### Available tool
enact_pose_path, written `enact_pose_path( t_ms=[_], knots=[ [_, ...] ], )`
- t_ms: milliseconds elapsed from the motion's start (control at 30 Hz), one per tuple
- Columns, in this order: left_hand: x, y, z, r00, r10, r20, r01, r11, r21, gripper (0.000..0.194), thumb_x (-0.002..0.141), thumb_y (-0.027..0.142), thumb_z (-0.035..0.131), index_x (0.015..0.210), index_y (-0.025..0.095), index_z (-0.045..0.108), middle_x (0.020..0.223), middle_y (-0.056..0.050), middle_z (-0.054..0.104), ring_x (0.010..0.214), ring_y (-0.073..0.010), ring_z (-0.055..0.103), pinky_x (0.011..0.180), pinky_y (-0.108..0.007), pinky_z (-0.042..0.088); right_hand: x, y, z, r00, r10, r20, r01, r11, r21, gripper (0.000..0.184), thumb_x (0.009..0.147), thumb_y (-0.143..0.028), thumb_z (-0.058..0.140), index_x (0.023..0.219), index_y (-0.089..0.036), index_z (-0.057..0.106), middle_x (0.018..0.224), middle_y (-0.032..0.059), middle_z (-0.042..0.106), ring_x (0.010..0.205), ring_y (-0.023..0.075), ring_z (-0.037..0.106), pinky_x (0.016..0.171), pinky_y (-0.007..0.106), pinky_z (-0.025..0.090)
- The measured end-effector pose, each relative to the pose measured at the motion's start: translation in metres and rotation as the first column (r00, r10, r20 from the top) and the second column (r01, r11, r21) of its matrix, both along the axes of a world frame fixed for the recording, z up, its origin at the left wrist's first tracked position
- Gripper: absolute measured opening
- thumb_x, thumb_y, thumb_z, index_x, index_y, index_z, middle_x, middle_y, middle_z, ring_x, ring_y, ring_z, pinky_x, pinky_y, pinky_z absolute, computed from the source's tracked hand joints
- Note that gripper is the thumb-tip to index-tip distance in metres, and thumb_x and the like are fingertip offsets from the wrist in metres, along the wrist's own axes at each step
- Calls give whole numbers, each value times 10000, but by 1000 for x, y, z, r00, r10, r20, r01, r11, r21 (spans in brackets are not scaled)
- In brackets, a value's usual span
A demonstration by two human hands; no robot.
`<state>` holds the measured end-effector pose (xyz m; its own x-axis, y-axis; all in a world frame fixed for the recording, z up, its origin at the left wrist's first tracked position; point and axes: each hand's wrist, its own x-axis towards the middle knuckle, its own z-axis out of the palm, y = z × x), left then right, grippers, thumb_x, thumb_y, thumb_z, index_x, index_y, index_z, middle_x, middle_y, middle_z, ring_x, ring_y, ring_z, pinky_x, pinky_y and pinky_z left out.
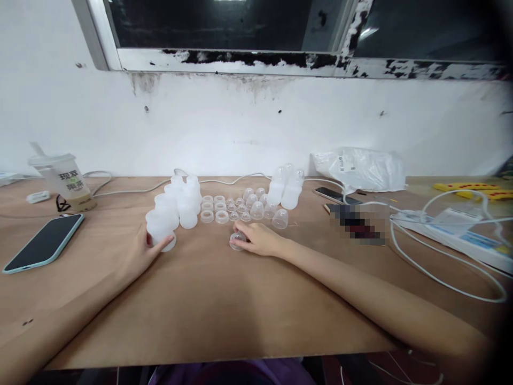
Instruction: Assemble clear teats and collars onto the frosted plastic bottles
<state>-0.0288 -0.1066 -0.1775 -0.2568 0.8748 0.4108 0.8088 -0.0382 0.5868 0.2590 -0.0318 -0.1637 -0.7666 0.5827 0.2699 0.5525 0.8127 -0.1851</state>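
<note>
My left hand (141, 254) is closed round the nearest frosted white bottle (161, 230) at the front of a cluster of such bottles (188, 208). Its thumb lies across the bottle's near side; the other fingers are mostly hidden. With fingers pinched, my right hand (258, 239) holds a clear bottle teat (236, 241) low at the tabletop. Behind it are rows of translucent collar rings (207, 215), small clear teats (234, 216) and clear dome caps (257, 209). One dome cap (280, 218) lies closer to my right wrist. Several bottles with clear caps (290, 195) stand farther back.
On the left are a phone (45, 243) and a drink cup (66, 182). To the right lie another phone (336, 195), a partly blurred dark item (356, 224), a white plastic bag (360, 168) and a power strip (452, 235) with looping cables. A wall bounds the brown table (224, 310).
</note>
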Motion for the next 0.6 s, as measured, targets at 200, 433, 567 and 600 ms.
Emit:
enact_pose_path(
  t_ms=[200,433,567,600],
  knots=[
    [-1,5,0,1000,-28,12,28,998,-59,455,640,537,497,917,181,437,753,5,544,633,-172,531,521,-276,426,-2,-1,1,998,-64,-8,63,992,-114,327,773,-498,365,892,-198,418,609,-7,511,516,121,446,493,214,282],
    [-10,11,-7,996,67,-52,-69,997,-33,490,572,544,547,853,164,414,609,25,455,513,-146,485,459,-277,404,-2,-2,2,998,-70,7,70,989,-129,290,796,-458,346,899,-195,407,623,-12,505,526,115,443,509,210,276],
    [0,-3,1,966,130,-223,-23,904,427,518,583,456,584,973,173,394,774,-30,461,695,-189,496,600,-329,426,-4,-3,2,996,-87,21,89,986,-137,291,805,-455,323,921,-199,397,634,-14,511,546,122,458,518,216,287],
    [9,-7,4,952,87,-294,70,870,487,489,601,425,583,978,175,395,814,-45,464,740,-198,493,631,-336,425,-5,-3,2,995,-101,22,103,986,-134,293,807,-454,317,926,-199,397,637,-12,515,553,126,464,524,219,293]
  ],
)
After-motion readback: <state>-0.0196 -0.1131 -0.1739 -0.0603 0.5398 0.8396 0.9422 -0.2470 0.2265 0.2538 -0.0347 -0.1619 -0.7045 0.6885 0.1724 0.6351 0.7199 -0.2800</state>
